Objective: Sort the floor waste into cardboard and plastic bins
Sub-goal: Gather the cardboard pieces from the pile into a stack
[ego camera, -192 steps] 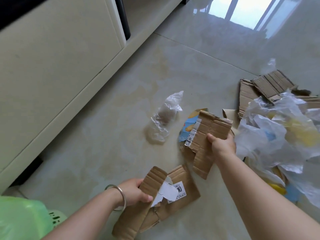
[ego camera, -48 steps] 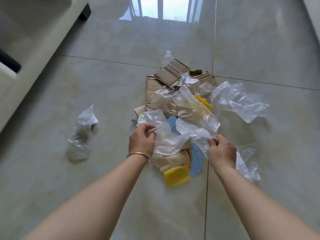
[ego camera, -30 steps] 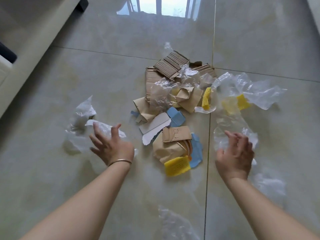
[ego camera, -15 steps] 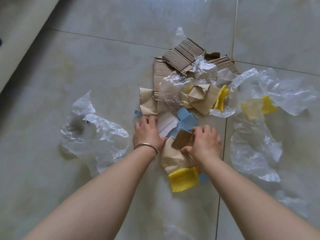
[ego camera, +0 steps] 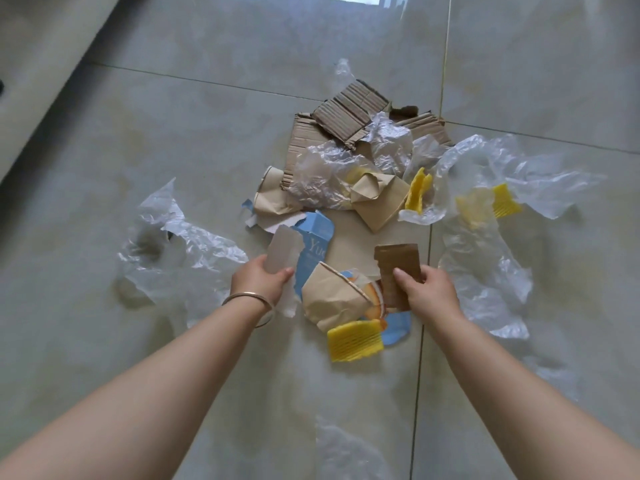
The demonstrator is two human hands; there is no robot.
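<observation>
A heap of waste lies on the tiled floor. My left hand (ego camera: pixel 260 279) grips a torn blue-and-white carton piece (ego camera: pixel 311 244) lifted off the floor. My right hand (ego camera: pixel 427 289) holds a small brown corrugated cardboard piece (ego camera: pixel 398 265). Between my hands lie a crumpled tan cardboard piece (ego camera: pixel 332 299) and a yellow foam net (ego camera: pixel 355 341). Corrugated cardboard sheets (ego camera: pixel 349 114) sit at the far end of the heap under crumpled clear plastic (ego camera: pixel 322 178). No bin is in view.
Clear plastic bags lie spread at the left (ego camera: pixel 176 251), at the right (ego camera: pixel 485 271) and near the bottom edge (ego camera: pixel 346 452). More yellow foam (ego camera: pixel 419 188) shows in the heap. A cabinet base (ego camera: pixel 45 74) runs along the upper left.
The plastic bags I held earlier lie thrown out to both sides. Both hands then came to the middle of the heap and lifted one piece each, carton in the left, cardboard in the right.
</observation>
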